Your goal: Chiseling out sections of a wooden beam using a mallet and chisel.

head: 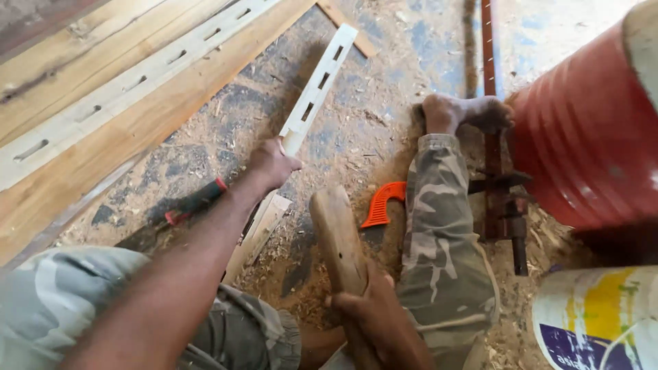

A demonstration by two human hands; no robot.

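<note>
My left hand (273, 163) grips a long pale wooden strip (319, 80) with several slots cut through it. The strip lies slanted on the sawdust-covered floor, running up and to the right from my hand. My right hand (373, 316) is closed around a thick wooden mallet (336, 236), held low near my lap with its head pointing up toward the strip. My legs in camouflage trousers frame the scene, and my bare foot (462, 113) rests beside a rusty metal clamp (499, 199).
A red-handled tool (195, 202) lies left of my left arm, and an orange saw handle (382, 202) shows by my right leg. Wide planks and another slotted strip (130, 85) lie top left. A red drum (589, 130) and a painted bucket (600, 318) stand right.
</note>
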